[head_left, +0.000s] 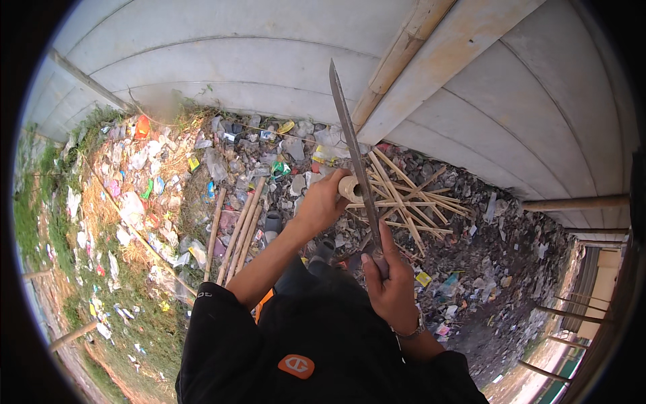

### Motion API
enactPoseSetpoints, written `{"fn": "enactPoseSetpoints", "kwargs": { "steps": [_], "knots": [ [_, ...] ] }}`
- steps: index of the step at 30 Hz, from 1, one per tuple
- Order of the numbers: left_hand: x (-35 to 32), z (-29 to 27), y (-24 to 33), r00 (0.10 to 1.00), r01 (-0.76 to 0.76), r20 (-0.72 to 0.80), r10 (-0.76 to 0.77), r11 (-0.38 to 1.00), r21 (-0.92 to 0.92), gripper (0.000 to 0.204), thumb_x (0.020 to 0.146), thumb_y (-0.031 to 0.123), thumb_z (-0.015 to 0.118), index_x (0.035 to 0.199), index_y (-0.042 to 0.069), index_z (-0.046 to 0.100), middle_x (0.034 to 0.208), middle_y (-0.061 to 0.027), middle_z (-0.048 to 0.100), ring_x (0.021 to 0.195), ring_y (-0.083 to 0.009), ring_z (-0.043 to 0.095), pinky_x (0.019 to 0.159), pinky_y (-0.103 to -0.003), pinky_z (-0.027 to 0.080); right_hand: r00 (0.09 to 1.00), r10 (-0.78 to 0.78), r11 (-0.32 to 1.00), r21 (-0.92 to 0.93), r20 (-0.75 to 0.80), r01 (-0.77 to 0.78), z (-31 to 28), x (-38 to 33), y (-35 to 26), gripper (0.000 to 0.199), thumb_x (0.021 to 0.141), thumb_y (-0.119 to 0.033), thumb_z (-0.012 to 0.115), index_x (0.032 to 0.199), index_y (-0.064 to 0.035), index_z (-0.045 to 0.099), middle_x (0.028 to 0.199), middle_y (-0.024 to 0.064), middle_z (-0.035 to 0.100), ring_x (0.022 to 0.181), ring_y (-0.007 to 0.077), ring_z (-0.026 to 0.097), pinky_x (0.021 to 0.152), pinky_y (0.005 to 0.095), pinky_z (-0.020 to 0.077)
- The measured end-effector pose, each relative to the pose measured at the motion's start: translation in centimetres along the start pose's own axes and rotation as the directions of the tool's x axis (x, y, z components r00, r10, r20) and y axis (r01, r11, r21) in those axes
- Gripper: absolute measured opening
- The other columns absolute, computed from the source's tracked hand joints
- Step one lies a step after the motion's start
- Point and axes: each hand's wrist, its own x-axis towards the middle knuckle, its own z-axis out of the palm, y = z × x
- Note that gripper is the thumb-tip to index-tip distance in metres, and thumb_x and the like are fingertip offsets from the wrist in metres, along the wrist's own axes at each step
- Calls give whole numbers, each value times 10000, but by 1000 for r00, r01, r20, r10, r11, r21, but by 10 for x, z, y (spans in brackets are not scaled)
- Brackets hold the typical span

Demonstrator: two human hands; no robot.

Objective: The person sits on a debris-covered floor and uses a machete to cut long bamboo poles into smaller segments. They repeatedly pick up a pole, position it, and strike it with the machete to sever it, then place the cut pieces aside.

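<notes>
My left hand (pixel 321 205) is closed round a short, pale bamboo tube (pixel 349 186), whose hollow end faces right. In my right hand (pixel 394 286), which wears a metal-banded watch at the wrist, I grip the handle of a machete (pixel 354 145). Its long dark blade points up and away, passing close beside the tube's open end; whether it touches the tube I cannot tell. Just beyond my hands, split bamboo strips (pixel 405 210) lie criss-crossed in a loose pile on the ground.
Several longer bamboo poles (pixel 237 232) lie side by side to the left. Litter and plastic scraps (pixel 134 202) cover the ground, with grass at far left. A grey panel wall (pixel 242 54) rises ahead, with an upright bamboo pole (pixel 404 50) against a concrete post (pixel 454 57).
</notes>
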Motion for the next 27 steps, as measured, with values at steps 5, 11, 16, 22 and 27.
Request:
{"fn": "enactPoseSetpoints", "kwargs": {
  "steps": [5,11,16,22,27],
  "knots": [
    [-11,56,-91,978,198,30,-209,959,202,746,793,132,775,1426,14,398,1363,-279,549,1209,-470,571,980,-503,501,999,-48,986,-161,-17,45,82,25,104,617,992,-143,608,1556,-84,365,725,166,644,627,336,645,592,414,504],
    [-137,137,-260,936,295,106,-336,912,285,1145,758,322,845,1541,-109,130,1447,-423,391,1317,-526,473,1090,-496,439,984,-83,974,-196,156,113,161,40,144,598,1001,-200,587,1559,-168,373,747,168,679,687,389,670,599,484,508],
    [-135,102,-257,893,431,-158,-421,902,28,1122,769,319,846,1559,-58,145,1405,-380,456,1283,-517,492,1060,-495,451,979,-73,980,-168,188,105,170,46,129,587,986,-202,609,1534,-153,404,728,166,673,674,398,663,605,492,504],
    [-43,93,-229,935,89,-345,-84,996,-1,893,754,151,813,1501,31,340,1353,-294,543,1224,-488,543,1013,-505,473,986,25,980,-198,162,8,150,45,136,449,983,-201,618,1387,-48,495,702,191,653,672,412,661,590,498,491],
    [11,95,-178,982,84,-160,-98,992,-89,519,812,76,733,1281,76,510,1127,-248,673,1047,-458,641,870,-506,519,995,96,982,-165,13,-93,114,49,149,318,986,-222,613,1195,10,551,708,218,659,705,445,664,598,514,497]
  ]
}}
